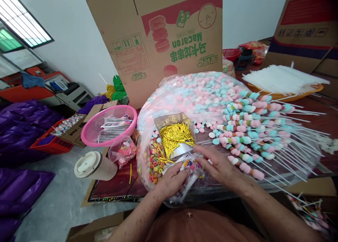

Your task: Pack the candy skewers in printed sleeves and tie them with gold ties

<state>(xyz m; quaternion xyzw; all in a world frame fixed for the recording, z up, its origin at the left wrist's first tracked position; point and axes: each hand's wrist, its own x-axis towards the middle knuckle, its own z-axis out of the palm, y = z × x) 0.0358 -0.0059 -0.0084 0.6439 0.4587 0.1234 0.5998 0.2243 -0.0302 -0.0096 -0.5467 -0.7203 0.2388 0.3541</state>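
Observation:
At the table's front edge, my left hand (173,180) is closed on a clear printed plastic bag (190,168), its thumb lying over the print. My right hand (219,166) has its thumb and fingers at the upper right of the same bag, seeming to pinch its edge. More printed bags lie beneath my hands, partly hidden. Just beyond stands an open pouch of gold twist ties (175,134). Colourful ring candies (156,161) lie left of the pouch. To the right, skewers of pink, blue and white candy (253,126) lie piled, white sticks pointing right.
A large clear bag of loose candies (195,90) covers the table's middle, before a cardboard box (163,34). Left are a pink basket (87,129) of printed bags, a lidded cup (96,166) and a small candy bag (125,152). White sticks (282,78) fill an orange basket at right.

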